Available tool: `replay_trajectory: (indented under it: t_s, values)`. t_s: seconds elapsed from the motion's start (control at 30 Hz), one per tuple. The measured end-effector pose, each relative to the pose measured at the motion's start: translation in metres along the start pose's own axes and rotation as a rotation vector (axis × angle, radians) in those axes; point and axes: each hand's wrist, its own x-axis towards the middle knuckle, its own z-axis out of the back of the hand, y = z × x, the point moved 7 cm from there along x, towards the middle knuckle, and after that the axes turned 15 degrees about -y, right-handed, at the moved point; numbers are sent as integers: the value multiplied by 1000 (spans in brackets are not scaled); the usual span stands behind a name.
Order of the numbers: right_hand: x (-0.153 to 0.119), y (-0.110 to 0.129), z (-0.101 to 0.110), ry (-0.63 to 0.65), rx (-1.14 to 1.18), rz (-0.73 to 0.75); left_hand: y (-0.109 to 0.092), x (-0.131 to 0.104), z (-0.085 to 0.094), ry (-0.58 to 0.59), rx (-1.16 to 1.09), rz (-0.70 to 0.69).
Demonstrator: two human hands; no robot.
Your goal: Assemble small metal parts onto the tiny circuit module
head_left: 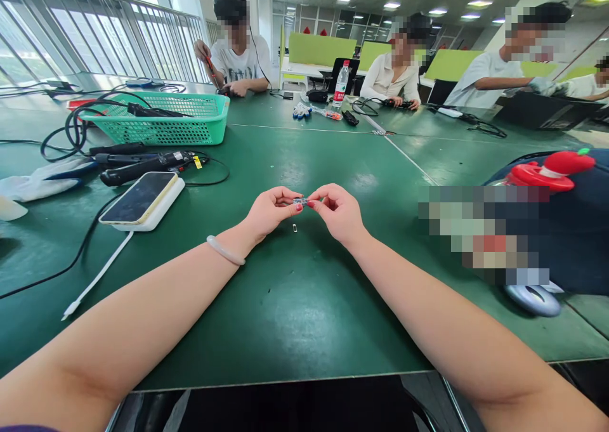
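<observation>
- The left hand pinches a small metallic part between thumb and fingers, and the right hand pinches its other end with the thumb and forefinger.
- The part is between the two hands, over the middle of the green table; it is too small to tell its details.
- What seems done: the part is in both hands' grip. A small pale piece lies on the table just below the fingers, apart from the part, and no hand touches it. Whether the two belong together, and how much work is left, one cannot tell.
- The near edge of the table is well apart from the hands; between the forearms there is a broad stretch of green surface.
- On the left side, the phone on a white box stands nearest to the left forearm; behind them are black tools and a green basket.
- On the right, a dark bag limits the sideways room, well apart from the right hand.
</observation>
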Motion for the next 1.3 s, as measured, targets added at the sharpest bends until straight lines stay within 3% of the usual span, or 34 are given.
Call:
replay_trajectory:
  t_s: [0.23, 0.67, 0.77, 0.87, 0.93, 1.07, 1.3]
  values:
    - [1, -10, -3, 22, 56, -92, -2, -1, -1, 7, -17, 6]
    - [-7, 18, 2, -15, -313, 283, -4, -2, -2, 11, -71, 9]
    - [-7, 19, 0, 26, -378, 301, -3, 0, 0, -1, -82, 3]
    - [-4, 11, 1, 27, -451, 206, 0, 3, 5, -69, -52, 6]
    - [-5, 3, -3, 99, -508, 114, 2, 5, 9, -121, -38, 11]
    - [-19, -9, -24, 359, -567, 38, 2, 6, 10, -147, -38, 12]
    - [-25, -16, -34, 480, -693, 75, 1, 4, 8, -121, -9, 16]
